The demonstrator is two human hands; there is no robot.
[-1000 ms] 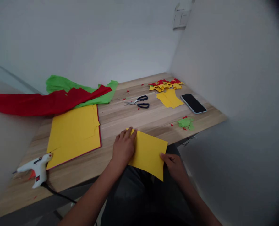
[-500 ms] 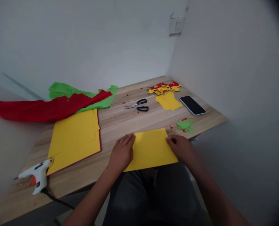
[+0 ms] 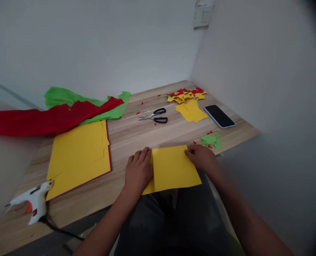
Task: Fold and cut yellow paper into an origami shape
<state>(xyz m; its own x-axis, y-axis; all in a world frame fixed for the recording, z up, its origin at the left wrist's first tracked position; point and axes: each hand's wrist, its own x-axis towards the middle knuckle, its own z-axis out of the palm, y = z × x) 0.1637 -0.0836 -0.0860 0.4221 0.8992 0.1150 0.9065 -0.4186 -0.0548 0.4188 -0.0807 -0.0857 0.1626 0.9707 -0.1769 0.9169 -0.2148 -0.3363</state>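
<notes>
A yellow sheet of paper (image 3: 175,169) lies in front of me, its near part jutting over the table's edge above my lap. Near its left end runs an upright crease. My left hand (image 3: 139,169) rests on that end, palm down, fingers stretched out and pressing on the paper; its thumb is hidden. At the sheet's far right corner my right hand (image 3: 202,156) pinches the paper between thumb and fingers. Beyond the sheet lie scissors (image 3: 158,116) with dark blue handles, their blades pointing left.
Left stand a stack of yellow sheets (image 3: 78,156), red crepe paper (image 3: 75,117), green crepe paper (image 3: 62,96) and a corded white glue gun (image 3: 36,201). Right lie a phone (image 3: 219,116), green scraps (image 3: 210,140), yellow pieces (image 3: 191,111) and red-yellow cutouts (image 3: 186,95). Walls border the wooden table (image 3: 131,133).
A crease now shows beside my left hand, with the sheet's left end at an angle to the rest. My right hand has shifted slightly up and left to the corner. The view has tilted slightly.
</notes>
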